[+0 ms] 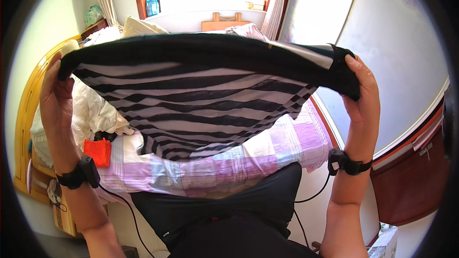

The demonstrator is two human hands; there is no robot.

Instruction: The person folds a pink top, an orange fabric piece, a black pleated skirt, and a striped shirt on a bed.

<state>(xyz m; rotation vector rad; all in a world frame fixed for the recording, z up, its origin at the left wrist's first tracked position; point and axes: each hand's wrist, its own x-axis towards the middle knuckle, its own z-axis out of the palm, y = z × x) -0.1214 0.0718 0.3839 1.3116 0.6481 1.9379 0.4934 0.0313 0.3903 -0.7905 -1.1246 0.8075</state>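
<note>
A black-and-grey striped cloth garment [200,96] is stretched wide in the air above the bed, its plain black band along the top. My left hand [57,96] grips one end of the band at the left. At the right, my right hand [362,89] pinches the other end between thumb and fingers. The striped part hangs down between the hands, its lower edge over a plaid bedspread [236,165]. A folded orange-red cloth [97,152] lies on the bed, below and to the left of the garment.
White bedding [89,107] is heaped at the bed's left, by a yellow wooden headboard [34,89]. A pillow [140,27] and a small wooden piece of furniture [222,25] stand beyond. Black straps on both wrists hold boxes with cables [132,209]. A box [385,240] sits low at the right.
</note>
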